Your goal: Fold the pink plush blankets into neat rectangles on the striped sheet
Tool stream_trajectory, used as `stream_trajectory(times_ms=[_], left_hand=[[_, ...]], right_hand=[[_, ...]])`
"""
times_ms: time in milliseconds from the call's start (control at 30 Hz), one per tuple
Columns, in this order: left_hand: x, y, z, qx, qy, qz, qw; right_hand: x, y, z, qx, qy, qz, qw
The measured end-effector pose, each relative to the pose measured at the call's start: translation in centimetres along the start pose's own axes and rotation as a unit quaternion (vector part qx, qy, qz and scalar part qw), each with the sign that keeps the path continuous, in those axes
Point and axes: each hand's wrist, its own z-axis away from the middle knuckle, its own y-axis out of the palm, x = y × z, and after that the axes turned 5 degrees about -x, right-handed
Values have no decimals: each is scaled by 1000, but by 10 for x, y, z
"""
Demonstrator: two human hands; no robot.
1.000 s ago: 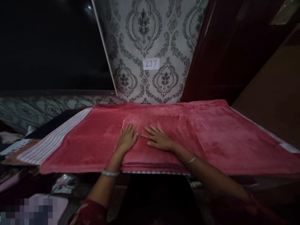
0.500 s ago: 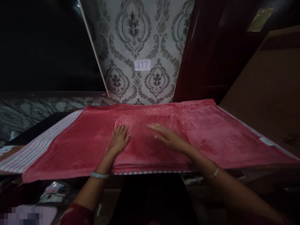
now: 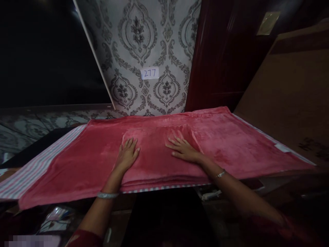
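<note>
Right hand (image 3: 183,150) shifted rightward since a second ago, now apart from left hand (image 3: 127,155). Red blanket (image 3: 231,144) spread across bench, over striped sheet (image 3: 33,169). Folded red stack (image 3: 156,161) at near edge, under both hands. Both hands flat, fingers spread, palms pressing down, gripping nothing. Bangle on each wrist.

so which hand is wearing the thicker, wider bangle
The left hand: its wrist carries the broad pale bangle, while the right hand has only a thin bracelet.
</note>
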Motion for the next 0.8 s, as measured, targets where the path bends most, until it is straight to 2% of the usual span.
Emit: stream_trajectory(times_ms=[167, 267, 333, 400, 467, 567, 633, 700, 800], left_hand=[[1, 1, 0, -5, 4, -2, 1000], [0, 1, -1, 1, 4, -1, 1000], [0, 1, -1, 5, 1, 0, 1000], [-1, 0, -1, 7, 1, -2, 1000], [-2, -3, -1, 16, -4, -3, 1000], [-6, -16, -9, 61, -30, 0, 998], [-14, -30, -22, 70, -40, -4, 997], [-28, -46, -40, 50, -22, -9, 998], [-52, -62, -70, 23, 15, -12, 1000]], right_hand=[[35, 0, 77, -8, -19, -34, 999], [55, -10, 118, -11, -27, -75, 997], [60, -23, 132, -4, -35, -129, 991], [58, -34, 132, -22, -18, -192, 981], [49, -40, 118, -86, 20, -221, 971], [30, -44, 68, -198, 69, -168, 963], [19, -49, 24, -208, 109, -113, 965], [13, -56, -20, -193, 177, -60, 963], [9, -63, -65, -191, 287, 1, 939]])
